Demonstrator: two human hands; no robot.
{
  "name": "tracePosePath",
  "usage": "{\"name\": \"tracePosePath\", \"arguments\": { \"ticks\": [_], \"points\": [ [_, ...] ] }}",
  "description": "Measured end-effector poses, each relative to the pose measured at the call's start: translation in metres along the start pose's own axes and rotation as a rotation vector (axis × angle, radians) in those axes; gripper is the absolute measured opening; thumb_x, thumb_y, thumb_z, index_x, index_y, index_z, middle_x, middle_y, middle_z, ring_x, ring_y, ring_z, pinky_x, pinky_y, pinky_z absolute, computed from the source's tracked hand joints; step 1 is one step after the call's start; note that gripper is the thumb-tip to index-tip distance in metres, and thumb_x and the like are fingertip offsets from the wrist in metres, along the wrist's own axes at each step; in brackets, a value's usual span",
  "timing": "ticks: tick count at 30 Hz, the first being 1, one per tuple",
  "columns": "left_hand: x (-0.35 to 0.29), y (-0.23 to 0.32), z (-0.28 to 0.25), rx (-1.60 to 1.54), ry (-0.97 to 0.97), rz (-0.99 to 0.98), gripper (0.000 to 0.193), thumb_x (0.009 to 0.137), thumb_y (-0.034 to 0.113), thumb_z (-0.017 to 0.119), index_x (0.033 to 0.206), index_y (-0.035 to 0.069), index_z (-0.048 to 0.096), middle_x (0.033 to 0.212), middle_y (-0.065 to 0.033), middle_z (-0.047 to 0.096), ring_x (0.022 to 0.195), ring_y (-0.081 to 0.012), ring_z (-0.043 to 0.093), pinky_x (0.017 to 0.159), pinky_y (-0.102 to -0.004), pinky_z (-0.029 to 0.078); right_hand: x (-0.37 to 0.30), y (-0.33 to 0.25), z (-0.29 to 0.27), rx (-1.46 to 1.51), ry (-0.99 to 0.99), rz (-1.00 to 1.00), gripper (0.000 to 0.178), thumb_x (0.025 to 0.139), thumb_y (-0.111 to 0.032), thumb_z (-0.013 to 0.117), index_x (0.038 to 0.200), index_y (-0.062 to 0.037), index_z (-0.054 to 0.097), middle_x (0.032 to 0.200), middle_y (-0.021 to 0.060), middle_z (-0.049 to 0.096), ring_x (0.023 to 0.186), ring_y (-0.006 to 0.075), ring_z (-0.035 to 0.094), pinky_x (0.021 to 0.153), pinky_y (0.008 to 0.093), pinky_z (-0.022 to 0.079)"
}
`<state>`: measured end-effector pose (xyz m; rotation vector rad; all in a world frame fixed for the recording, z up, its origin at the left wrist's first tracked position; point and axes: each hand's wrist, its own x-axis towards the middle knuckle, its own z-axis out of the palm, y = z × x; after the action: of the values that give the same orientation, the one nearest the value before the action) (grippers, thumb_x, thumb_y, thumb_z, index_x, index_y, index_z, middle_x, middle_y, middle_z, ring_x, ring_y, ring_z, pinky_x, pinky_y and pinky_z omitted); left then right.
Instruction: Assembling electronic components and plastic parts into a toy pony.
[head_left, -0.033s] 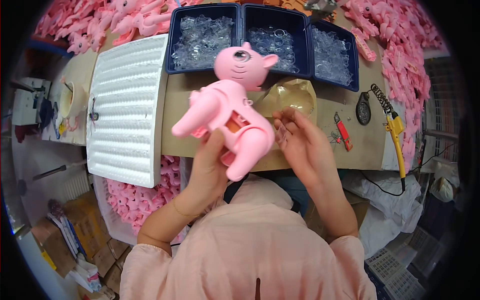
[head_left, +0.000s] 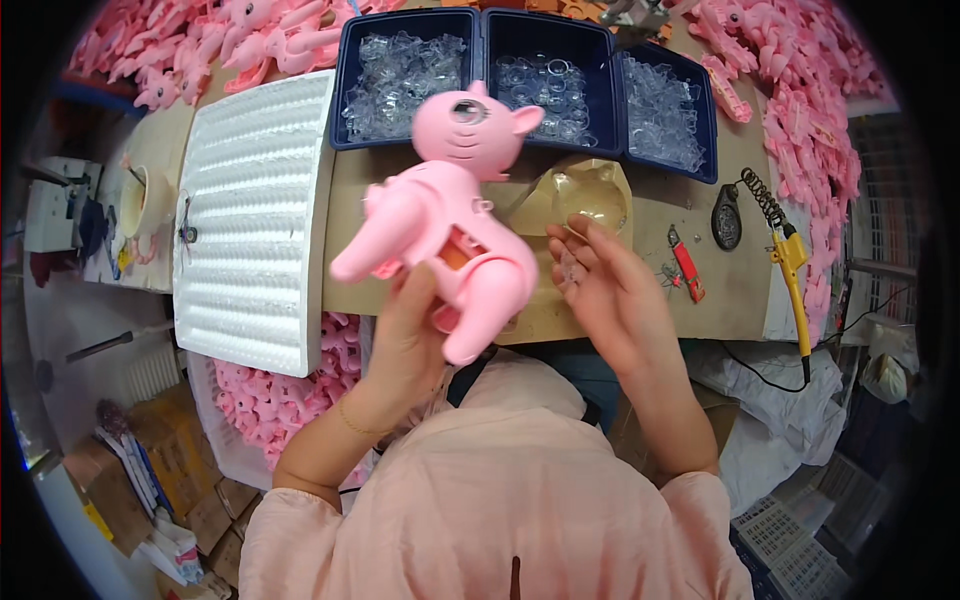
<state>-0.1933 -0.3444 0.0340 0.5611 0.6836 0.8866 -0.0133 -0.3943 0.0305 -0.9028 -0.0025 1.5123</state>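
My left hand [head_left: 398,335] grips a pink toy pony [head_left: 455,215] by its underside, holding it raised above the table edge. The pony's head points away from me, with one printed eye showing. In its side is an oblong opening with something orange inside. Apart from the toy, on its right, my right hand [head_left: 625,305] is turned palm up with curled fingers. Small clear plastic pieces [head_left: 570,267] show between those fingers; their exact shape is hard to make out. Just beyond this hand lies a brown paper-like tray [head_left: 540,205] with a clear, shiny middle.
Dark blue bins [head_left: 480,75] of clear plastic parts stand at the back. A white ridged foam sheet [head_left: 250,220] lies left. On the right are a red-handled tool [head_left: 688,270], a black coil-spring stand [head_left: 728,215] and a yellow-handled iron [head_left: 792,260]. Pink toy parts [head_left: 810,130] are heaped around.
The pony and my left hand have shifted slightly left, the toy's head a little away from me. My right hand has barely moved.
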Motion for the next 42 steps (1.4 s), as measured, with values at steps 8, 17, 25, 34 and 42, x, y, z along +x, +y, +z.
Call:
{"name": "tracePosePath", "arguments": {
  "ticks": [8, 17, 25, 34, 42],
  "points": [
    [0.005, 0.012, -0.024, -0.098, -0.049, 0.025, 0.07, 0.083, 0.042, 0.058, 0.134, 0.005, 0.029, 0.129, -0.0089, 0.042, 0.12, -0.0205, 0.042, 0.103, -0.0345, 0.033, -0.018, -0.007, 0.003, -0.729, -0.033, -0.226, 0.026, 0.089, -0.007, 0.049, 0.112, 0.0041, 0.053, 0.102, 0.01, 0.059, 0.093, 0.016, 0.058, 0.076, 0.0225, 0.046],
    [-0.015, -0.007, -0.022, 0.068, -0.152, -0.126, 0.065, 0.078, 0.023, 0.069, 0.129, 0.003, 0.035, 0.119, -0.0087, 0.049, 0.112, -0.0209, 0.049, 0.093, -0.0345, 0.043, -0.043, -0.014, 0.038, -0.874, -0.168, -0.397, 0.017, 0.078, 0.006, 0.058, 0.094, 0.004, 0.062, 0.086, 0.0054, 0.054, 0.068, 0.0091, 0.054, 0.057, 0.0182, 0.044],
    [-0.02, -0.008, -0.009, 0.172, -0.139, -0.187, 0.081, 0.076, 0.034, 0.072, 0.134, 0.003, 0.024, 0.126, -0.0096, 0.043, 0.117, -0.0209, 0.046, 0.096, -0.0336, 0.042, -0.031, 0.009, 0.051, -1.253, -0.26, -0.884, 0.013, 0.073, -0.001, 0.068, 0.086, -0.0016, 0.065, 0.08, 0.0075, 0.058, 0.066, 0.0163, 0.055, 0.054, 0.0251, 0.042],
    [-0.018, -0.009, -0.023, 0.228, -0.267, -0.097, 0.099, 0.066, 0.037, 0.079, 0.137, 0.008, 0.017, 0.133, -0.0097, 0.035, 0.124, -0.0221, 0.037, 0.102, -0.037, 0.035, -0.026, 0.013, 0.046, -0.709, -0.27, -0.097, 0.092, 0.068, -0.033, 0.079, 0.135, 0.001, 0.025, 0.132, 0.0124, 0.038, 0.123, 0.0233, 0.038, 0.102, 0.0365, 0.03],
    [-0.023, 0.005, -0.015, 0.621, -0.29, -0.199, 0.088, 0.064, 0.029, 0.08, 0.132, 0.006, 0.029, 0.128, -0.0096, 0.04, 0.118, -0.0219, 0.041, 0.1, -0.0361, 0.035, -0.038, 0.026, 0.022, -0.879, -0.323, -0.235, 0.075, 0.078, -0.026, 0.07, 0.133, 0.0027, 0.028, 0.131, 0.0114, 0.039, 0.122, 0.0215, 0.038, 0.101, 0.0343, 0.03]
  ]
}}
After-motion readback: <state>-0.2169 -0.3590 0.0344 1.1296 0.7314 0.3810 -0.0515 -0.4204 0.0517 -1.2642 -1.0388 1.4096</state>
